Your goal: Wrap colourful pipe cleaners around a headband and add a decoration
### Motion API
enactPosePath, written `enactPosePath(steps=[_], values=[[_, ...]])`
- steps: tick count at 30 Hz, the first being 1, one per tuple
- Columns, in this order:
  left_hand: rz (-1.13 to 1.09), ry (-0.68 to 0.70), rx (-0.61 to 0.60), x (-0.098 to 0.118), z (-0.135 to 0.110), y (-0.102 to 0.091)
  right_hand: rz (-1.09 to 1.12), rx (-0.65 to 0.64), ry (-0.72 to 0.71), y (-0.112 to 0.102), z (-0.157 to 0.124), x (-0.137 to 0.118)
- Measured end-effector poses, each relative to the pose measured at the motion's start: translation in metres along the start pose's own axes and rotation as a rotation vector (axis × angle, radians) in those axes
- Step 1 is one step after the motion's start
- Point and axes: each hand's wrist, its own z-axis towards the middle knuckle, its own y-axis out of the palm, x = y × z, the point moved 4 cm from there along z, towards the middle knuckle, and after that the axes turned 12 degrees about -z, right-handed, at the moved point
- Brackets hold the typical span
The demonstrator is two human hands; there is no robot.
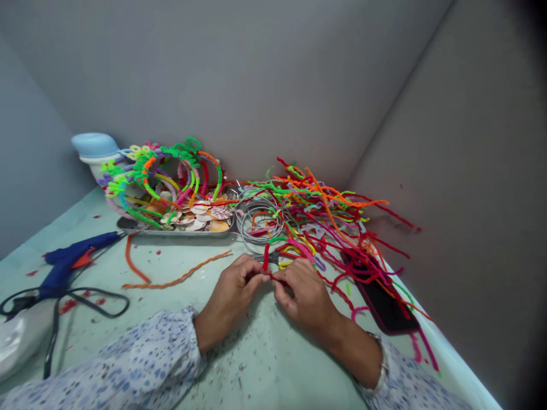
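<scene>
Both my hands meet over the near middle of the table, fingertips pinched together. Between them is a red pipe cleaner (265,257), one end standing up above my fingers. My left hand (233,293) grips it with thumb and forefinger. My right hand (305,293) pinches it just to the right, and part of the stem is hidden by the fingers. Right behind my hands lie scissors (270,259) with dark blades, partly covered. A coil of grey wire (260,219) rests farther back.
A tangled heap of coloured pipe cleaners (325,199) covers the back right, partly over a dark phone (384,302). At left are a metal tray (179,232) with shells and pipe-cleaner rings, a bottle (96,148), and a blue glue gun (70,265) with its cord. An orange pipe cleaner (183,276) lies nearby.
</scene>
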Motion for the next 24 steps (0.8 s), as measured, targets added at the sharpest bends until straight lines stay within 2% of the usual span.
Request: enactPosePath(steps=[12, 24], values=[[-0.029, 0.040, -0.037, -0.0004, 0.0004, -0.0020, 0.013, 0.007, 0.018, 0.0005, -0.0001, 0.0029], [0.088, 0.024, -0.093, 0.0034, 0.0016, -0.0014, -0.017, -0.008, -0.015, 0.0002, 0.0008, 0.0010]])
